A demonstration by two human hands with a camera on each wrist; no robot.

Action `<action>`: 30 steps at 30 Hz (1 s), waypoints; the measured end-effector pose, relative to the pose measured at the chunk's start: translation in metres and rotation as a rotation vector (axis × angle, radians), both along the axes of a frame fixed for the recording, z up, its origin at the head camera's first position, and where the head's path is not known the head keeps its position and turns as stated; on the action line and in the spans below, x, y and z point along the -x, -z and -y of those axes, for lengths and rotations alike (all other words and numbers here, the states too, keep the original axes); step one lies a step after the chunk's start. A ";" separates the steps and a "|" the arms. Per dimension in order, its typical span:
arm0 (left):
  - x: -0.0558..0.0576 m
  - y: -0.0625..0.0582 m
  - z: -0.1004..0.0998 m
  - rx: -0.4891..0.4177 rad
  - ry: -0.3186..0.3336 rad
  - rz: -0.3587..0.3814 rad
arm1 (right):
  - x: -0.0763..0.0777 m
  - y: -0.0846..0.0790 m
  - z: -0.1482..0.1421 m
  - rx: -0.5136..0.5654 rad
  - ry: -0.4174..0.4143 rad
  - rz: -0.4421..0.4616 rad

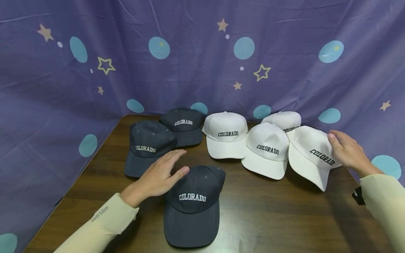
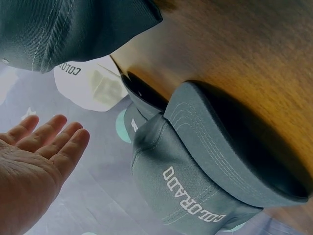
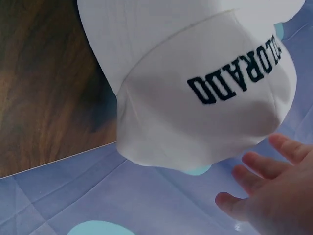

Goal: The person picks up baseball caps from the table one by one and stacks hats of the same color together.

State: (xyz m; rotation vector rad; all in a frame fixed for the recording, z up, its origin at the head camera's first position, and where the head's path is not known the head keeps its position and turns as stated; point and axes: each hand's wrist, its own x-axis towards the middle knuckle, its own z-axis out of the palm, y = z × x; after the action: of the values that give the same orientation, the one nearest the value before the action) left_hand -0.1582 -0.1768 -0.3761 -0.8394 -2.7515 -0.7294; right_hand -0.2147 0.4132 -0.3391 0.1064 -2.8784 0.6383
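My left hand [image 1: 158, 177] hovers with fingers extended beside the crown of the front navy cap [image 1: 192, 225], which faces me with white COLORADO lettering. In the left wrist view the same hand [image 2: 36, 166] has straight fingers and an empty palm; another navy cap [image 2: 195, 181] lies beyond it. At the right, my right hand [image 1: 351, 153] is at the crown of a tilted white cap [image 1: 311, 154] with black lettering. The right wrist view shows its loosely spread fingers [image 3: 264, 164] close to that cap's edge; whether they touch it, I cannot tell.
Two more navy caps, one at left [image 1: 150, 137] and one behind it [image 1: 183, 137], stand on the brown wooden table [image 1: 259, 218]. Further white caps [image 1: 226, 126] sit along the back and middle. A purple curtain [image 1: 202, 52] hangs behind the table and along its left side.
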 end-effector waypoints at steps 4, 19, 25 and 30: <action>0.000 -0.002 0.000 0.005 -0.004 0.000 | 0.005 0.000 -0.005 -0.003 0.005 0.044; 0.000 -0.003 -0.001 0.005 -0.010 -0.002 | 0.016 0.007 -0.019 0.095 0.001 0.255; 0.001 -0.004 -0.001 0.006 -0.008 -0.004 | 0.015 0.004 -0.027 0.100 0.015 0.302; 0.001 -0.004 -0.001 0.010 -0.008 0.000 | 0.013 -0.001 -0.028 0.115 0.072 0.263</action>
State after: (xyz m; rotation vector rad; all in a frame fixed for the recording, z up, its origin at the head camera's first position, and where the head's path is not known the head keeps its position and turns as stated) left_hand -0.1596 -0.1757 -0.3717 -0.8301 -2.7587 -0.7149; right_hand -0.2273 0.4414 -0.3377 -0.1054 -3.0679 0.8606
